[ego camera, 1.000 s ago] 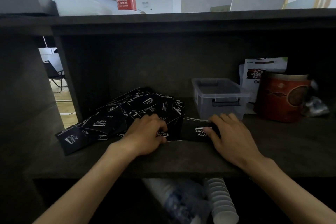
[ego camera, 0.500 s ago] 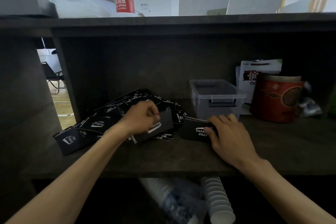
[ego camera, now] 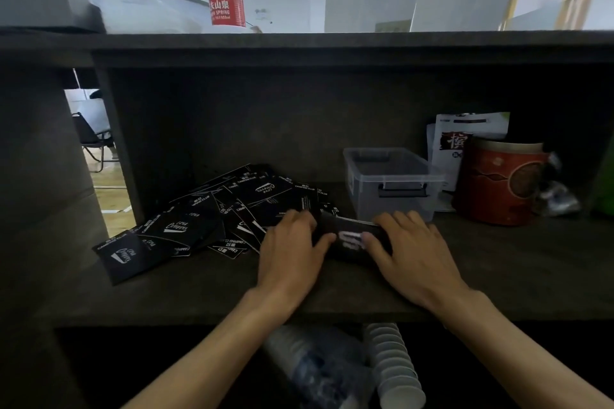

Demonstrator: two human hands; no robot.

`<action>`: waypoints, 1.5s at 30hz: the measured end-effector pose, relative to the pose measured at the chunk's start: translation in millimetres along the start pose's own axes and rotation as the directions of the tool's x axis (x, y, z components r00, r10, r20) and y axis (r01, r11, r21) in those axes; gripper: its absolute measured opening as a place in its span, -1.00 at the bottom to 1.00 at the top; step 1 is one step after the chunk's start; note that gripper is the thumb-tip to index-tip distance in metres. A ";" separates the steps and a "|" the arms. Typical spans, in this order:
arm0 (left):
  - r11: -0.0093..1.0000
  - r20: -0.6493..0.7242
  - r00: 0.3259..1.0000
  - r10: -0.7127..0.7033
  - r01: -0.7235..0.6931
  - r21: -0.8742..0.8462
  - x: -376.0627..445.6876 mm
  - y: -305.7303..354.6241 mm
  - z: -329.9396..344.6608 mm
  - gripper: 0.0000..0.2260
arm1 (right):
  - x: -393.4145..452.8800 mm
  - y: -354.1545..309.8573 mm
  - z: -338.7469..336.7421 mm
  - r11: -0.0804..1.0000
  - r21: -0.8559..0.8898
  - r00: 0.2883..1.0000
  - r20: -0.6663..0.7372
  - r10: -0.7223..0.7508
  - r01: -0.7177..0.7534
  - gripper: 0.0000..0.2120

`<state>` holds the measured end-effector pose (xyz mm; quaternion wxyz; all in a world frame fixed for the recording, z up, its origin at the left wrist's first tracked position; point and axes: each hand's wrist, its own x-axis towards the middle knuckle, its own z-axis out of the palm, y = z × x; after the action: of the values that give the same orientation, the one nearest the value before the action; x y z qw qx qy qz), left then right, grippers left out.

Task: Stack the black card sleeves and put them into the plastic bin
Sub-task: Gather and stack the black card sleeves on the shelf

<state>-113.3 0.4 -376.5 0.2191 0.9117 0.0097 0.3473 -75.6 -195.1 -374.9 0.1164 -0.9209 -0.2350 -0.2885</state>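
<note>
- Left hand (ego camera: 292,252) and right hand (ego camera: 410,251) clasp a small stack of sleeves (ego camera: 350,236) on the shelf (ego camera: 498,262), in front of the plastic bin (ego camera: 392,183).
- Loose sleeves (ego camera: 206,219) lie fanned to the left.
- Likely light, thin, slippery; best squeezed at opposite edges.

black sleeves (ego camera: 186,229), white logos, red tin (ego camera: 498,186)

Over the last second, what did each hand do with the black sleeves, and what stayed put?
The left hand lifted one sleeve off the loose pile and carried it right to the small stack, which both hands now grip. The right hand kept holding that stack throughout. The plastic bin, red canister and the rest of the pile did not move.
</note>
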 end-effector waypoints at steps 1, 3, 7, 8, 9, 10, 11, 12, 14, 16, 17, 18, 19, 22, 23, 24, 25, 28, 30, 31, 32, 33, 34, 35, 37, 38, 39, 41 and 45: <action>0.995 0.001 0.998 0.059 -0.059 0.075 -1.2 1.9 0.7 -0.77 | 0.7 0.4 0.5 1.000 -0.022 1.000 0.010 -0.014 0.014 -0.56; 0.984 0.034 0.989 0.147 -0.150 0.098 -1.4 2.4 0.5 -0.78 | 2.3 2.7 1.4 0.997 -0.060 0.999 0.026 -0.037 0.038 -0.60; 0.989 0.047 0.988 0.149 -0.148 -0.012 18.4 -14.0 -7.3 -0.78 | 3.8 7.3 3.9 0.995 -0.082 0.998 0.024 -0.052 0.054 -0.73; 0.991 0.041 0.990 0.133 -0.133 -0.003 28.4 -18.5 -8.7 -0.80 | 3.7 7.4 5.3 0.996 -0.075 0.999 0.015 -0.049 0.050 -0.74; 0.991 0.051 0.991 0.127 -0.129 0.041 39.1 -22.5 -8.3 -0.82 | 3.4 7.2 6.5 0.997 -0.064 0.999 0.008 -0.046 0.046 -0.74; 0.984 0.095 0.988 0.126 -0.136 0.113 49.7 -25.2 -6.4 -0.77 | 3.1 6.8 7.5 0.998 -0.052 0.999 0.003 -0.040 0.040 -0.74; 0.968 0.180 0.976 0.120 -0.155 0.197 59.0 -27.4 -3.2 -0.66 | 2.8 6.4 8.1 0.999 -0.042 0.999 -0.001 -0.035 0.035 -0.73; 0.948 0.280 0.954 0.105 -0.181 0.261 66.1 -29.1 0.2 -0.54 | 2.7 6.3 8.4 0.999 -0.034 0.999 -0.005 -0.031 0.031 -0.72; 0.925 0.389 0.916 0.099 -0.229 0.304 71.9 -32.3 6.7 -0.47 | 2.4 6.6 8.0 0.999 -0.024 1.000 -0.007 -0.027 0.027 -0.71; 0.922 0.368 0.917 0.156 -0.268 0.278 69.1 -37.6 12.1 -0.57 | 2.4 6.4 7.7 1.000 -0.017 1.000 -0.002 -0.022 0.022 -0.70; 0.924 0.336 0.922 0.193 -0.286 0.255 67.1 -39.9 13.8 -0.61 | 2.6 6.2 7.8 1.000 -0.015 1.000 -0.001 -0.021 0.021 -0.69; 0.928 0.312 0.925 0.215 -0.293 0.230 64.7 -40.9 13.8 -0.64 | 2.8 6.0 7.7 1.000 -0.013 1.000 0.000 -0.021 0.021 -0.69; 0.941 0.309 0.926 0.216 -0.282 0.188 62.7 -42.4 11.9 -0.66 | 2.8 5.9 7.7 1.000 -0.013 1.000 0.003 -0.022 0.022 -0.69; 0.983 0.414 0.897 0.156 -0.183 0.027 61.3 -47.7 -0.7 -0.66 | 2.8 5.4 6.7 1.000 -0.013 1.000 0.001 -0.019 0.019 -0.70; 0.988 0.412 0.900 0.144 -0.152 -0.013 59.8 -47.7 -5.7 -0.68 | 2.5 5.1 6.3 1.000 -0.011 1.000 -0.004 -0.017 0.017 -0.71; 0.990 0.342 0.929 0.143 -0.136 -0.043 57.2 -46.5 -11.2 -0.71 | 2.1 5.0 5.8 1.000 -0.007 1.000 -0.007 -0.017 0.017 -0.71; 0.988 0.184 0.972 0.147 -0.137 -0.066 54.1 -45.2 -18.0 -0.75 | 1.5 4.8 5.6 1.000 -0.003 1.000 -0.006 -0.017 0.017 -0.71; 0.956 -0.396 0.916 0.067 -0.173 -0.239 49.8 -41.1 -49.1 -0.83 | 1.1 5.8 5.6 1.000 -0.003 1.000 0.008 -0.013 0.013 -0.69; 0.863 -0.398 0.918 -0.003 -0.198 -0.465 51.3 -39.2 -67.3 -0.83 | 2.2 5.9 6.3 1.000 -0.005 1.000 0.008 -0.008 0.008 -0.68; 0.827 -0.304 0.953 0.006 -0.175 -0.533 51.3 -37.4 -70.8 -0.83 | 2.4 5.5 6.3 1.000 0.001 1.000 0.005 -0.002 0.002 -0.67; 0.839 -0.186 0.982 0.045 -0.138 -0.526 49.1 -34.3 -69.8 -0.82 | 2.9 4.7 6.0 1.000 0.016 1.000 0.001 0.004 -0.004 -0.65; 0.893 -0.087 0.992 0.092 -0.121 -0.434 44.2 -31.3 -63.9 -0.82 | 3.0 3.5 5.5 0.999 0.037 1.000 -0.006 0.010 -0.010 -0.59; 0.940 -0.033 0.993 0.116 -0.120 -0.320 37.7 -28.1 -54.3 -0.85 | 3.0 2.9 4.9 0.998 0.062 1.000 -0.014 0.016 -0.015 -0.52; 0.964 -0.024 0.993 0.114 -0.116 -0.238 31.6 -24.1 -43.8 -0.87 | 2.8 3.0 4.2 0.996 0.088 1.000 -0.018 0.021 -0.020 -0.47; 0.977 -0.040 0.996 0.078 -0.084 -0.196 19.6 -13.6 -24.3 -0.88 | 2.9 3.5 2.6 0.993 0.113 1.000 -0.004 0.024 -0.024 -0.47; 0.980 -0.029 0.997 0.069 -0.073 -0.188 14.9 -7.8 -14.6 -0.86 | 2.8 3.5 2.0 0.995 0.096 1.000 0.004 0.014 -0.015 -0.53; 0.984 -0.010 0.997 0.072 -0.073 -0.160 10.8 -1.8 -5.8 -0.83 | 2.4 3.1 1.9 0.998 0.066 1.000 0.009 0.000 0.000 -0.60; 0.994 0.037 0.996 0.082 -0.079 -0.069 6.2 5.5 7.0 -0.79 | 1.5 3.3 1.5 1.000 0.022 1.000 0.021 -0.022 0.021 -0.68; 0.991 0.033 0.991 0.130 -0.129 -0.031 8.3 -2.3 10.2 -0.80 | 7.1 5.3 -4.0 0.999 -0.003 0.993 0.115 -0.039 0.039 -0.68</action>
<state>-100.1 -0.1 -379.0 0.2096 0.9130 -0.0582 0.3451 -69.7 -198.4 -367.8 0.0945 -0.9315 -0.2584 -0.2377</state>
